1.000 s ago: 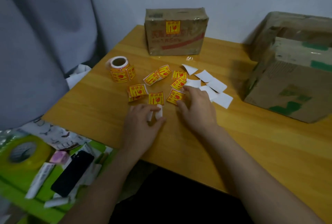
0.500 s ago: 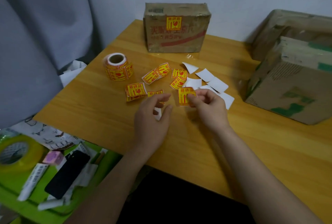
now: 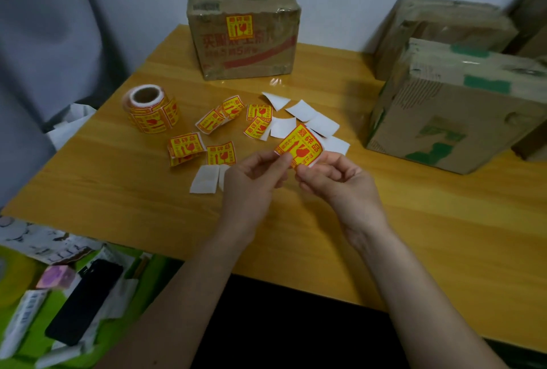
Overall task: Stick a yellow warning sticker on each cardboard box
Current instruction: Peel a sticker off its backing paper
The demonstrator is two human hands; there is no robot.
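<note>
A yellow warning sticker (image 3: 300, 145) on its white backing is held up over the wooden table (image 3: 325, 220). My left hand (image 3: 251, 182) pinches its left corner and my right hand (image 3: 334, 182) pinches its lower right edge. Several loose yellow stickers (image 3: 220, 154) lie on the table behind my hands, next to a sticker roll (image 3: 151, 109). A cardboard box (image 3: 244, 34) at the back carries a yellow sticker (image 3: 239, 26). Two cardboard boxes at the right, one in front (image 3: 455, 108) and one behind (image 3: 441, 28), show no sticker on the faces I see.
White backing papers (image 3: 302, 120) are scattered behind my hands, and one (image 3: 204, 179) lies by my left hand. Left of the table a green tray (image 3: 35, 339) holds a black phone (image 3: 84, 302), a pink block and tubes. A grey curtain hangs at the left.
My right hand picked a sticker off the table and lifted it. My left hand let go of a white backing paper and came up to pinch the sticker's corner.
</note>
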